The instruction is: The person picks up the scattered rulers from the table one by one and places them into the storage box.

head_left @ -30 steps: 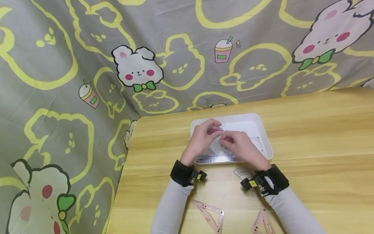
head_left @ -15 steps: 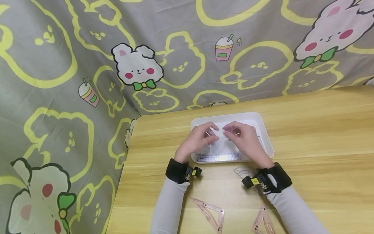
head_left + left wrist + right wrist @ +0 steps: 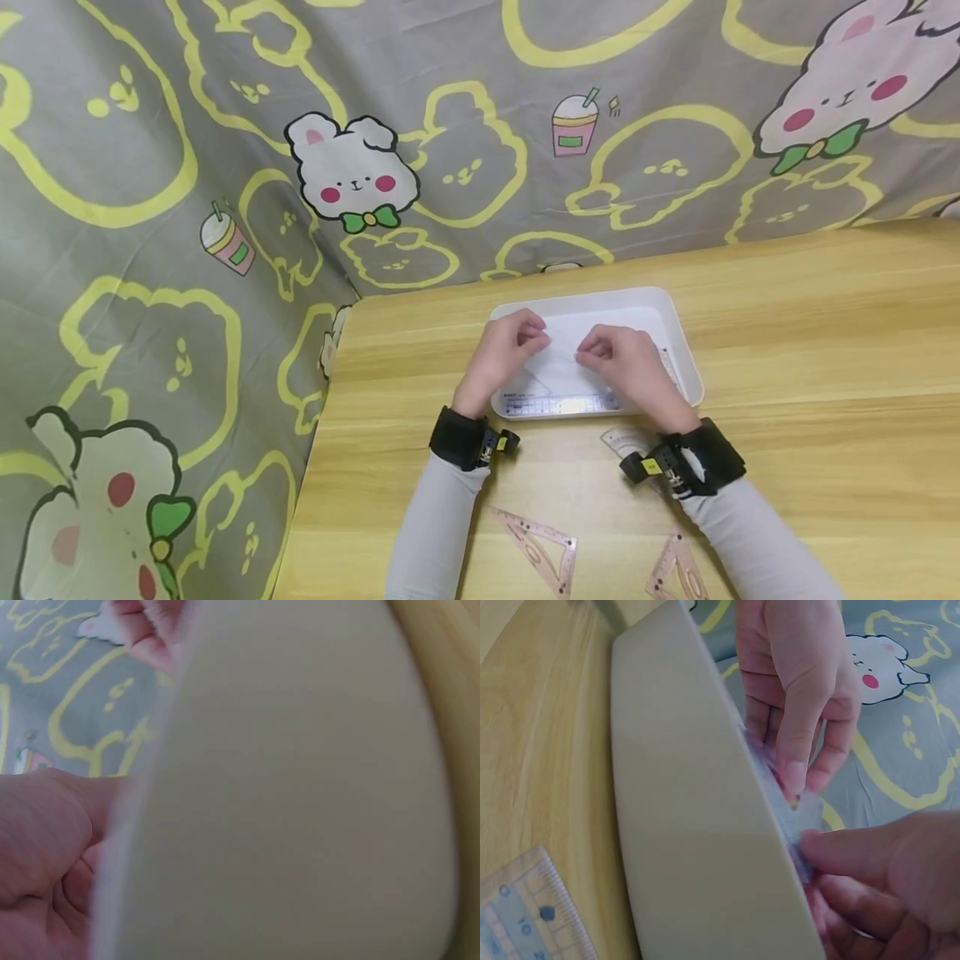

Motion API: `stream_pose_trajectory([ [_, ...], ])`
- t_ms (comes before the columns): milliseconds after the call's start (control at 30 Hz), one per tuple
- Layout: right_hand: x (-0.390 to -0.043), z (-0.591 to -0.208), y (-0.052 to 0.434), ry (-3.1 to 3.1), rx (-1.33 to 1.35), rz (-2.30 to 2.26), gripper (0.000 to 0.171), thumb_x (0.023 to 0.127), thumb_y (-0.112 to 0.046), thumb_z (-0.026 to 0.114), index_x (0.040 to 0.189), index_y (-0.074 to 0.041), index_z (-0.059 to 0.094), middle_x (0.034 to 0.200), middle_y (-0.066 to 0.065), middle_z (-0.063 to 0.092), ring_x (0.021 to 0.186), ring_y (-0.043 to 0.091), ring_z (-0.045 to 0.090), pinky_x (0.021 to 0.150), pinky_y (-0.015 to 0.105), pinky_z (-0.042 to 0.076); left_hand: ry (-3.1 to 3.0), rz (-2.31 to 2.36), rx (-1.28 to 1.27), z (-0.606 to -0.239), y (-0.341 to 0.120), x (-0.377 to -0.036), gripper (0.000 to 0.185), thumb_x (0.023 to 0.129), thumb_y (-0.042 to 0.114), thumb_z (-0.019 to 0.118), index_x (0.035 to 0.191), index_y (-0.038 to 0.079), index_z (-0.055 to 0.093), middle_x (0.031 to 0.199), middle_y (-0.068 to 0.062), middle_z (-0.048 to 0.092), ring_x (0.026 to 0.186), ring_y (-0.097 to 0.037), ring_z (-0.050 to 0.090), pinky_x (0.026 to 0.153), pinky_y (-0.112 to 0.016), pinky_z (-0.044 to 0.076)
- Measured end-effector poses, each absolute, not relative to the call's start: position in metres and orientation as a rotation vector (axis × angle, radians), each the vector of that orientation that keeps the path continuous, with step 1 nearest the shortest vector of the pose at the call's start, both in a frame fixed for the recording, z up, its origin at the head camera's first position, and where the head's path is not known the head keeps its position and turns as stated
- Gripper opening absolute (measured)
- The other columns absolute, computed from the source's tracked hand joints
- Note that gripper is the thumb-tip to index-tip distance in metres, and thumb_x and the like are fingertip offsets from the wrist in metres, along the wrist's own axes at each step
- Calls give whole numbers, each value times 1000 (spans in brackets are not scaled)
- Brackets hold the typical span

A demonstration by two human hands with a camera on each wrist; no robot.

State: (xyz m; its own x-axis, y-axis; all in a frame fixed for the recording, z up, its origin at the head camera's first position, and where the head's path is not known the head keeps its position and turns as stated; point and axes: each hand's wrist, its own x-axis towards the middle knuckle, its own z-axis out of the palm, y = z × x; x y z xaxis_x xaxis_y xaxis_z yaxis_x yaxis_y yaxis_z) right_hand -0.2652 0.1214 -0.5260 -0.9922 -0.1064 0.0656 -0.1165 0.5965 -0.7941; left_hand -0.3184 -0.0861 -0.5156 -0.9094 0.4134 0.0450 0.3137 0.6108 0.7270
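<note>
Probably light, thin, slippery clear plastic sheet point(image 3: 558, 358), pinched over white plastic tray point(image 3: 686, 358) by left hand point(image 3: 502, 354) and right hand point(image 3: 626, 367); best held at edges.

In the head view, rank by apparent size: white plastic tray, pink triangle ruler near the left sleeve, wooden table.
1. Wooden table
2. White plastic tray
3. Pink triangle ruler, though nearer the camera

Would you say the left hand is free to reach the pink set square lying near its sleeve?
Probably not at once: the left hand and right hand both pinch a clear piece over the tray. The set square itself lies uncovered on the table.
</note>
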Motion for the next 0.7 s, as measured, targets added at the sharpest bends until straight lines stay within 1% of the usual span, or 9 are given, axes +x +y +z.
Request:
stream_pose_trajectory([
  [133,-264,-527,120,-2879,211,1354,7,94,-8,75,98,-3,74,84,7,76,76,22,68,76,41,52,2828,968,700,-521,-78,-315,17,101,12,71,116,6,72,110,-9,78,102,-20,73,92,-31,57],
  [300,-263,-534,115,-2862,264,1290,10,89,-4,76,97,0,72,81,9,74,73,22,68,71,41,54,2971,762,810,-529,-72,-311,17,99,9,72,116,8,74,108,-6,77,102,-20,73,91,-32,56],
  [400,-262,-538,112,-2855,290,1264,11,86,-2,76,96,1,72,81,9,74,74,24,68,71,43,55,3021,664,835,-533,-70,-310,17,98,8,72,115,9,75,107,-6,76,102,-20,72,91,-33,56],
  [500,-262,-538,110,-2887,289,1270,16,86,-2,75,101,3,73,83,10,74,75,24,68,72,43,56,3049,566,813,-534,-69,-308,18,97,9,73,115,10,77,106,-6,75,102,-22,71,91,-34,55],
  [700,-263,-538,109,-2964,302,1330,27,90,-2,73,115,7,72,93,15,76,82,25,70,79,44,58,3060,451,759,-531,-70,-306,18,98,10,73,114,12,80,106,-7,73,101,-26,67,90,-38,53],
])
